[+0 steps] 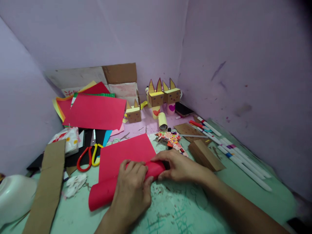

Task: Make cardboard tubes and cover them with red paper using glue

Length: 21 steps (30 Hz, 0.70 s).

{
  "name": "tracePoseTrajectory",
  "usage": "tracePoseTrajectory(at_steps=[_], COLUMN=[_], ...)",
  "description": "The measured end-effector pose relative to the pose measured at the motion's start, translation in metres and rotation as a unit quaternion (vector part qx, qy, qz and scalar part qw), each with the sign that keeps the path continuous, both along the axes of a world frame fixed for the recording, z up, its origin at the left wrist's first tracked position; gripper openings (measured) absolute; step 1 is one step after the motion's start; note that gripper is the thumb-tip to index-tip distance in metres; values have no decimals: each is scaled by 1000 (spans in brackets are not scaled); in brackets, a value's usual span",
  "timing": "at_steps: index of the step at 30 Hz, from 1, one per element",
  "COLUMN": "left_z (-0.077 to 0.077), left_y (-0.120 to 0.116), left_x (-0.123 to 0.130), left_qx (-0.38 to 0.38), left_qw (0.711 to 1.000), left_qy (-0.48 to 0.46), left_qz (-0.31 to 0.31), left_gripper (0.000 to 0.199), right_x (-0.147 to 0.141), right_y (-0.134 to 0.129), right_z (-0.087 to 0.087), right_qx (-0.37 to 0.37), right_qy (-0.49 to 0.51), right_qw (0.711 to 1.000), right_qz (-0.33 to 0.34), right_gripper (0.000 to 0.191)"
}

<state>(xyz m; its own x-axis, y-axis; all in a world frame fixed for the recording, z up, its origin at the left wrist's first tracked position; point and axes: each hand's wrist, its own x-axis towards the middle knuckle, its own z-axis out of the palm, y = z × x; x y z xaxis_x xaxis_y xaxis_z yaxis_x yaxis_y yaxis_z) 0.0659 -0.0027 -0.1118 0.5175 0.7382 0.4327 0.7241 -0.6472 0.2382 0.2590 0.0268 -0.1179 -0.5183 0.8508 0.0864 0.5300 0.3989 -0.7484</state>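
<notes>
A sheet of red paper [126, 151] lies on the green tabletop, its near part curled into a thick roll. My left hand [133, 187] is wrapped over the middle of that roll, fingers bent across its top. At the roll's right end, my right hand [180, 167] grips the paper between thumb and fingers. The far part of the sheet stays flat, and the roll's left end sticks out past my left hand. Just beyond my right hand is a hot glue gun [170, 138] with a colourful pattern.
Red-and-yellow scissors [90, 157], a cardboard strip [47, 191] and coloured paper sheets [95, 110] are on the left. Cardboard figures with pointed ears [156, 99] stand at the back. Several white markers [243, 162] and a folded cardboard piece [206, 155] lie right.
</notes>
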Motion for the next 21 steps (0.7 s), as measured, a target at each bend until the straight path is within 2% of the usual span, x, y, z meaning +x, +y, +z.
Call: tracePoseTrajectory(at_steps=[11, 21], left_z=[1, 2], left_y=[1, -1], left_x=[1, 1], left_qx=[-26, -53], left_qw=[1000, 998], left_qy=[12, 24], left_qz=[5, 13], left_gripper=[18, 17], right_x=[-1, -2], right_y=[-1, 0], right_z=[1, 3], right_qx=[-4, -17], right_qy=[8, -3], right_qw=[1000, 1000], right_qz=[0, -14], right_gripper=[44, 45])
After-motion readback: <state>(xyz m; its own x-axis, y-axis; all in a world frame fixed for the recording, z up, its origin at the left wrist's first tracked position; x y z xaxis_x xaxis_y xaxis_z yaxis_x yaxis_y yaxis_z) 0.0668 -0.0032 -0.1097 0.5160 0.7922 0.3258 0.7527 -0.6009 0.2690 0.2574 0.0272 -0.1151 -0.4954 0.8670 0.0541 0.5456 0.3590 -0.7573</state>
